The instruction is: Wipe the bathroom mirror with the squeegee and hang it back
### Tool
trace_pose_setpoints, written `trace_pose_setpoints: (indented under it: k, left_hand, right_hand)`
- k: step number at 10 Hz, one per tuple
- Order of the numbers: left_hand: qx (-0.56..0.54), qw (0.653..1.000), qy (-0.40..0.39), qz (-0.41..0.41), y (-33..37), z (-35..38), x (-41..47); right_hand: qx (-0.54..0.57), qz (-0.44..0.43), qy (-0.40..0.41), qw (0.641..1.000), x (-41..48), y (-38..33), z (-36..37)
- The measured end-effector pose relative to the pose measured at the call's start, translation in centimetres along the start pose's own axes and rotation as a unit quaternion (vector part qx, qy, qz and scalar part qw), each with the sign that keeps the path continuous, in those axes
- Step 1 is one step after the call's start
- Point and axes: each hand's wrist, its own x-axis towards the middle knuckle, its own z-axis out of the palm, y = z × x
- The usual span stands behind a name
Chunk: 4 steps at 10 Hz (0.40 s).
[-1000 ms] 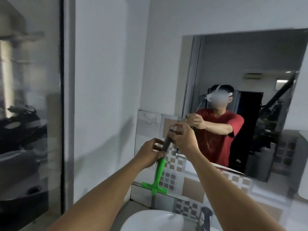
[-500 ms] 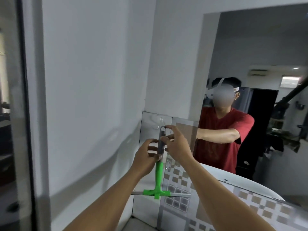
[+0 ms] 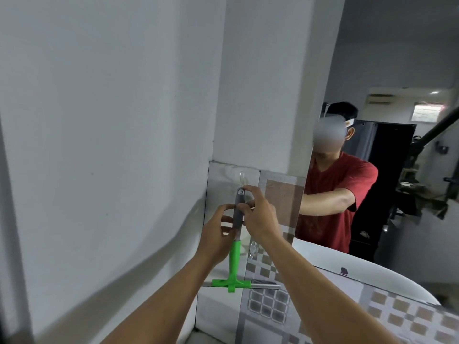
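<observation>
The squeegee (image 3: 234, 264) has a green neck and blade holder and a grey grip, and it hangs upright against the tiled wall. My left hand (image 3: 215, 235) holds the grey grip from the left. My right hand (image 3: 258, 216) pinches the top of the grip, its fingertips at the hanging hole. A clear hook (image 3: 242, 177) is stuck to the tile just above the hole. The hole sits slightly below the hook. The mirror (image 3: 397, 70) fills the right side and reflects a person in a red shirt.
A white wall (image 3: 111, 120) closes the left side and meets the tiled strip in a corner. A second clear hook (image 3: 252, 247) sits lower on the tile. The white sink rim (image 3: 372, 271) curves at the lower right beside patterned tiles.
Both hands have lifted the squeegee up along the tiled wall toward the upper clear hook. My view has swung left and closer to the corner.
</observation>
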Motion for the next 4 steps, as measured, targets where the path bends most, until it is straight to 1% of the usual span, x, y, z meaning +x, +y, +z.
trace_pose_setpoints:
  k: [2, 3, 4]
  left_hand:
    - [0.002, 1.000, 0.002, 0.003, -0.6, 0.1, 0.2]
    - [0.009, 1.000, 0.009, -0.007, -0.6, 0.0, 0.0]
    - [0.027, 0.998, 0.048, -0.029, -0.2, -0.4, -0.7]
  right_hand:
    - [-0.048, -0.021, -0.016, 0.998, -0.4, -0.2, -0.6]
    - [-0.067, -0.017, -0.028, 0.997, -1.3, -0.2, -1.1]
    - [-0.099, -0.010, -0.014, 0.995, -2.2, -0.4, -2.6]
